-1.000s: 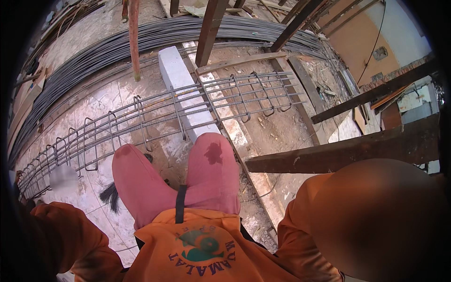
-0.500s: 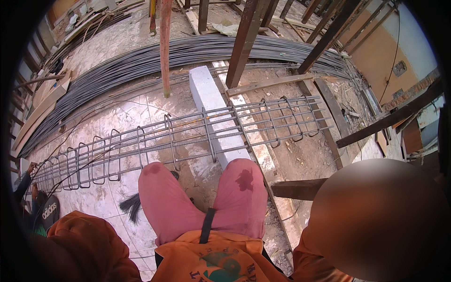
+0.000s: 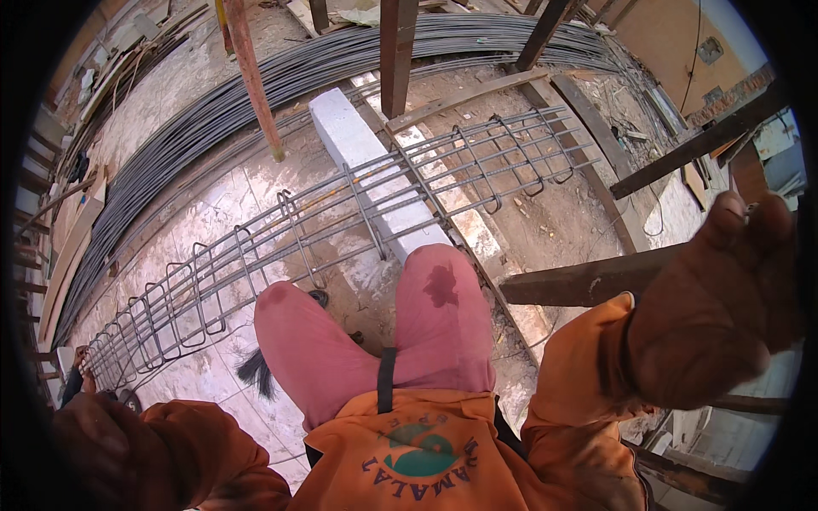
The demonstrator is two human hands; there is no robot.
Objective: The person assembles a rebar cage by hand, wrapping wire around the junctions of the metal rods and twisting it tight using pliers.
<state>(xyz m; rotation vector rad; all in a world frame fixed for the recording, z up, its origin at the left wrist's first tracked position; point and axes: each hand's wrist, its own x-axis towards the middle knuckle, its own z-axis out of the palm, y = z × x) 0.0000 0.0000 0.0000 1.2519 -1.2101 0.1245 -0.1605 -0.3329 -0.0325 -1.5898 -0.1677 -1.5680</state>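
Observation:
My right hand [image 3: 707, 315] is raised at the right, close to the camera, with the fingers curled in. A tiny pale spot shows between its fingertips, too small to name. Low at the left edge my left hand [image 3: 102, 443] is dark and partly cut off, so its fingers do not read clearly. Neither hand touches the long rebar cage [image 3: 298, 226], which stretches across in front of my knees. Bent stirrups [image 3: 204, 289] ring its bars, crowded toward the left end. Under it lies a white block beam [image 3: 354, 145].
Another person's hand [image 3: 81, 356] is at the cage's far left end. A bundle of long steel bars [image 3: 281, 77] curves behind. Upright posts [image 3: 396, 60] and a timber [image 3: 588, 279] beside my right arm stand close. A tuft of black wire [image 3: 256, 375] lies by my left leg.
My right hand has come up into clear view, its orange sleeve showing below it. My left hand has come into view at the lower left. The whole view has tilted and shifted.

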